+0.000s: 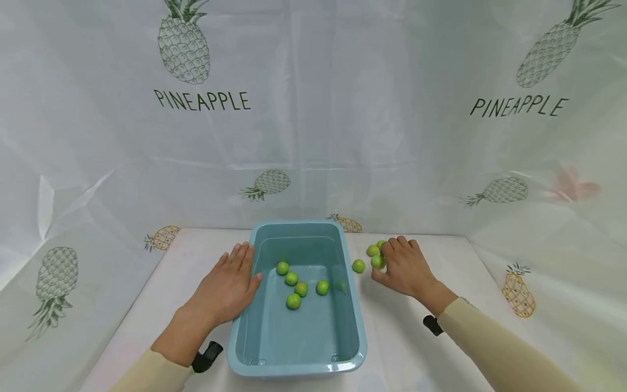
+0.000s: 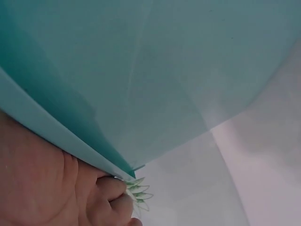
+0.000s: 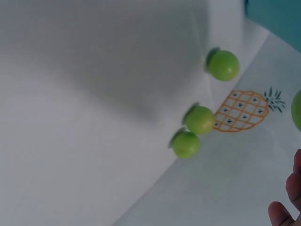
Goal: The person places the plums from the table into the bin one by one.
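A light blue rectangular plastic bin stands on the white-covered table. Several small round green fruits lie scattered on its floor. My left hand rests against the bin's left side, fingers extended along it and the thumb at the rim. In the left wrist view, the palm lies against the bin's wall. To the right of the bin, my right hand pinches one green fruit between fingers and thumb. That fruit is cut off by the edge of the right wrist view.
Three more green fruits lie on the table, the nearest fruit beside the bin's right wall and another fruit farther back. A pineapple-printed sheet hangs behind and along both sides of the table.
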`<state>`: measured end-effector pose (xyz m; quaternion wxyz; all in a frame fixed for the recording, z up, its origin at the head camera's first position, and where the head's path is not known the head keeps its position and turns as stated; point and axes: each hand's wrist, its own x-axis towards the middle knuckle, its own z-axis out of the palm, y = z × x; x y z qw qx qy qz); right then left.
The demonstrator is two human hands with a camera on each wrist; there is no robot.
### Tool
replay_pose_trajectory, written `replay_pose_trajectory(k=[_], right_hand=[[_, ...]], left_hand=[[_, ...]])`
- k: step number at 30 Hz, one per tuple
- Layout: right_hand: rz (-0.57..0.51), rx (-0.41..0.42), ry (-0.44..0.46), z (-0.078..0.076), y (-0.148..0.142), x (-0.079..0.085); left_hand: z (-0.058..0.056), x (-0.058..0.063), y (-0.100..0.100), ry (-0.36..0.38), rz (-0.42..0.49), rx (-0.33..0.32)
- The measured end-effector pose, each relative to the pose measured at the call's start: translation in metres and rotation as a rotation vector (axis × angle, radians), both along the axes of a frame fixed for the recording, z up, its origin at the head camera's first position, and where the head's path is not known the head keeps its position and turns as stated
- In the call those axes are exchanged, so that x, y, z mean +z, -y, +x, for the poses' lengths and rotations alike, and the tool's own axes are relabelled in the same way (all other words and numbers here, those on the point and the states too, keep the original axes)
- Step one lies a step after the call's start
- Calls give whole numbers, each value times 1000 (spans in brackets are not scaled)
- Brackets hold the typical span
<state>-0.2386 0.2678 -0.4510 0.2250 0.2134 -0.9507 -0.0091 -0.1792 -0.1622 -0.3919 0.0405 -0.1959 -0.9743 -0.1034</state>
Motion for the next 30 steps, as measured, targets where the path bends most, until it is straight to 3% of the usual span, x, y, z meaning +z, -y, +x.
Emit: replay_pose_trajectory(k=[15, 30], right_hand=[[-14, 118, -80, -3, 18, 50], [-83, 160, 11, -12, 64, 83]], left_hand=[[1, -1, -5, 9, -11, 6], [-1, -3, -4, 6, -14, 22]])
